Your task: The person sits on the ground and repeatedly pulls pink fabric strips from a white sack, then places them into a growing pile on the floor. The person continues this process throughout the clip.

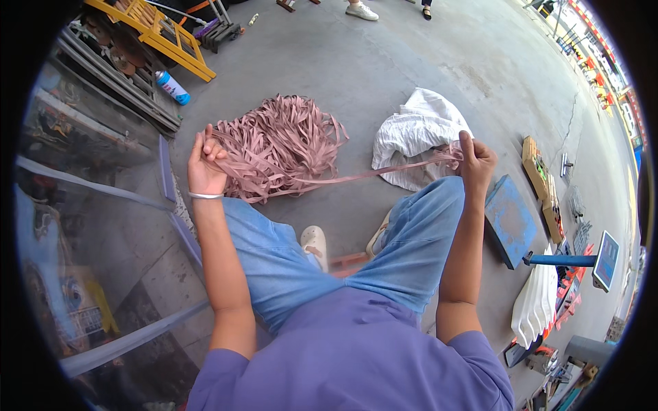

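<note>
A big tangled heap of dusty-pink ribbon [281, 140] lies on the floor in front of me to the left. My left hand [208, 166], a white band round its wrist, is at the heap's left edge with its fingers curled round ribbon. One strand [370, 174] runs nearly level from there to my right hand [478, 163], which is closed on ribbon with the thumb up. Beside the right hand a crumpled white cloth sack [419, 127] rests on the floor. More pink ribbon shows at its mouth, partly hidden by my right hand and knee.
At right stand a blue metal platform scale [510, 219] with its display [606, 262] on a post, and wooden trays [541, 178]. A spray can [173, 88] and a yellow ladder-like frame [161, 34] are at upper left. Clear plastic sheeting [110, 205] borders my left arm.
</note>
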Available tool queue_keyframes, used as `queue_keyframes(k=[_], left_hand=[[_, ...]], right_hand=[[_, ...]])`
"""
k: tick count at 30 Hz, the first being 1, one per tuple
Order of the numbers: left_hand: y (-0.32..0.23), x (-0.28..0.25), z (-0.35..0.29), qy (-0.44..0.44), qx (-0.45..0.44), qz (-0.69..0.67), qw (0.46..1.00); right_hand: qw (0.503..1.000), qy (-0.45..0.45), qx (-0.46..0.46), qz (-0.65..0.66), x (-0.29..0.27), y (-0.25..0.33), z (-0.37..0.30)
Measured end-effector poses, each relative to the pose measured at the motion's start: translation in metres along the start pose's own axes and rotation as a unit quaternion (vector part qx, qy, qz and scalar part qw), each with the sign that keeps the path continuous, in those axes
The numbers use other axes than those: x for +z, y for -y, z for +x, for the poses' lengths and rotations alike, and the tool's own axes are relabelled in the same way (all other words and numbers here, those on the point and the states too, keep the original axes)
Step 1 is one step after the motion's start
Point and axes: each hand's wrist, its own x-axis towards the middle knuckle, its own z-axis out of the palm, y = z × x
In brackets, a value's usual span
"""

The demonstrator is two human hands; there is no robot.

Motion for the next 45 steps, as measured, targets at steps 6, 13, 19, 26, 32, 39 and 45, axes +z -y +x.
queue_keyframes(k=[6, 13, 19, 26, 32, 39, 45], left_hand=[[-0.003, 0.028, -0.004, 0.074, -0.044, 0.026, 0.996], [0.046, 0.044, -0.02, 0.094, -0.101, 0.076, 0.987], [0.122, 0.054, -0.043, 0.181, -0.309, 0.195, 0.913], [0.09, -0.013, 0.004, 0.044, -0.218, 0.006, 0.975], [-0.007, -0.153, 0.066, -0.211, 0.055, -0.186, 0.958], [0.004, -0.083, 0.076, -0.029, -0.037, -0.028, 0.999], [0.039, -0.023, 0.05, 0.054, -0.167, -0.023, 0.984]], right_hand=[[0.929, 0.223, -0.107, -0.277, 0.083, 0.042, -0.009], [0.799, 0.574, -0.154, -0.091, 0.118, 0.019, -0.063], [0.813, 0.575, -0.008, 0.089, 0.157, 0.003, -0.064], [0.92, 0.384, 0.076, 0.011, 0.068, -0.08, 0.031], [0.805, -0.062, 0.384, 0.449, -0.129, -0.145, 0.106], [0.987, 0.13, 0.087, -0.043, -0.051, -0.085, 0.077], [0.74, 0.605, -0.135, -0.263, 0.105, 0.014, -0.038]])
